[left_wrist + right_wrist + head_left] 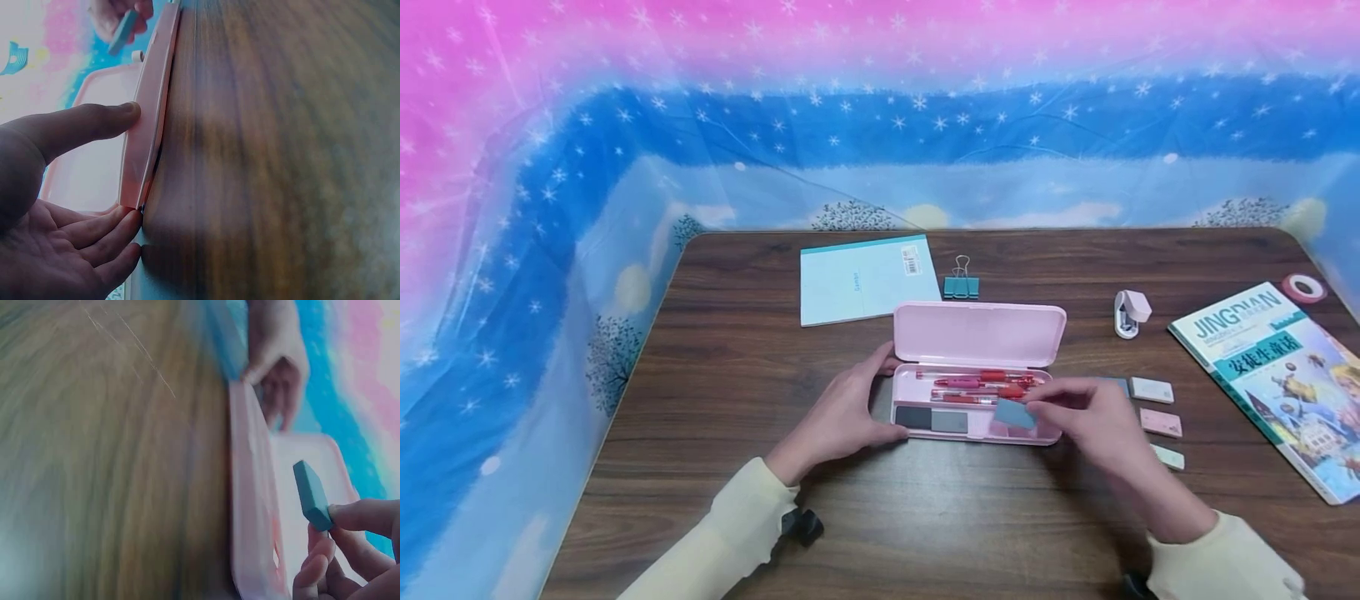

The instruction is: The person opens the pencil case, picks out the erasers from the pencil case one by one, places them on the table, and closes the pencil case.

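A pink pencil case [977, 333] lies with its lid raised in the head view. Red pens [973, 385] fill its back section, and a black eraser [913, 417] and a grey eraser [950, 422] sit side by side in the front one. My left hand [842, 408] grips the case's left end, with the thumb [106, 122] on the front wall and the fingers around the back corner. Over the right part of the front section, my right hand [1093, 421] pinches a teal eraser [312, 494] between thumb and fingers, tilted and above the case.
Right of the case stand white [1152, 390], pink [1161, 422] and pale green [1168, 457] blocks, partly behind my right hand. Farther right are a stapler [1129, 315], a book [1270, 375] and a tape roll [1304, 288]. A notebook [865, 283] and binder clip [961, 287] lie behind the case.
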The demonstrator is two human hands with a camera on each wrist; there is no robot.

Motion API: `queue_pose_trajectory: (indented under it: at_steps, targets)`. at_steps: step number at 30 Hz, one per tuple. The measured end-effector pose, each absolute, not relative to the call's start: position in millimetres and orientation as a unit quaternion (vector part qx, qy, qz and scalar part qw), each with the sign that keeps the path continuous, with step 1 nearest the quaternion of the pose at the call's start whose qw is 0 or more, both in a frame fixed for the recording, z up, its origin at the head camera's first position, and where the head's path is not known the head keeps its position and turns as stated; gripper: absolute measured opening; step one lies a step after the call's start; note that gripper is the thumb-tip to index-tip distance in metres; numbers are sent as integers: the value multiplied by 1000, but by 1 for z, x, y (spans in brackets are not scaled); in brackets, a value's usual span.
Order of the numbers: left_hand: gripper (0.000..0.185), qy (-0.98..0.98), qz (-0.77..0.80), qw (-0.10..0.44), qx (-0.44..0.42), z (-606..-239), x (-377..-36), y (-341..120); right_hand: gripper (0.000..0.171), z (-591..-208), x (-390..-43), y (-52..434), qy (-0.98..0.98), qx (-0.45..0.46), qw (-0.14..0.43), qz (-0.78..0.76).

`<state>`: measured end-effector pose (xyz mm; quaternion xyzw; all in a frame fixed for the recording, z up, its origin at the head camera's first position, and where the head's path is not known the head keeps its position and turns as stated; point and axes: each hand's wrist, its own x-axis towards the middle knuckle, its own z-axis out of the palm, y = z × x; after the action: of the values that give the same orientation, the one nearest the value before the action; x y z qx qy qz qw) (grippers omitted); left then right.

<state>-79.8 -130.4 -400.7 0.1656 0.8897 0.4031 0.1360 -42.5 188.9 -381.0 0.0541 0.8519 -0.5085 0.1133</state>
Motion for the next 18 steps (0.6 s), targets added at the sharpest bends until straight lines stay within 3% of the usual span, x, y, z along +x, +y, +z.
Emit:
queue_pose_trajectory:
  at_steps: [6,11,18]
  targets:
    - [111,893,398,135,162,-402,-79,-131,31,-378,-30,243,890,102,115,-429]
    - [111,894,397,135,155,-403,-80,-132,21,-387,-19,264,915,108,123,-370]
    - [111,895,394,138,155,-405,-80,-130,7,-396,-11,266,951,79,65,-290]
